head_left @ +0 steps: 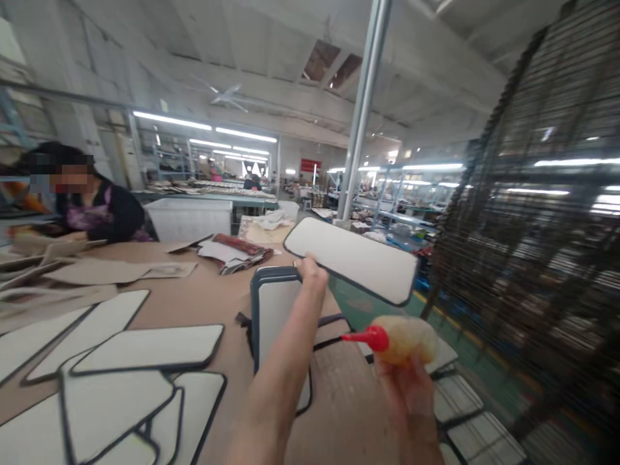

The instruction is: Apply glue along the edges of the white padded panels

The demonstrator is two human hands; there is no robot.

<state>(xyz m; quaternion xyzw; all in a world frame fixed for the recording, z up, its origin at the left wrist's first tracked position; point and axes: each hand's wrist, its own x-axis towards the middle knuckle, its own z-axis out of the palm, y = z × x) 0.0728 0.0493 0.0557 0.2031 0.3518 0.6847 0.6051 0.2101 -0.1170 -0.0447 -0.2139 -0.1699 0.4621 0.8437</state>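
My left hand (312,276) is closed on the near edge of a pale, rounded panel with a dark border (356,261), lifted above the table's right side. My right hand (407,381) is wrapped round a squeeze bottle (411,336) of yellowish liquid. Its red nozzle (368,337) points left. Under my left forearm stands a stack of similar dark-edged panels (278,303), partly hidden by the arm. More pale panels (150,345) lie overlapping on the table's left side.
The brown tabletop (194,310) also bears a pile of cut pieces (235,253) and beige sheets (111,270). A co-worker (104,210) sits at the far left. A tall wire rack (533,213) stands right, with panels (484,439) below. A metal post (361,116) rises beyond the table.
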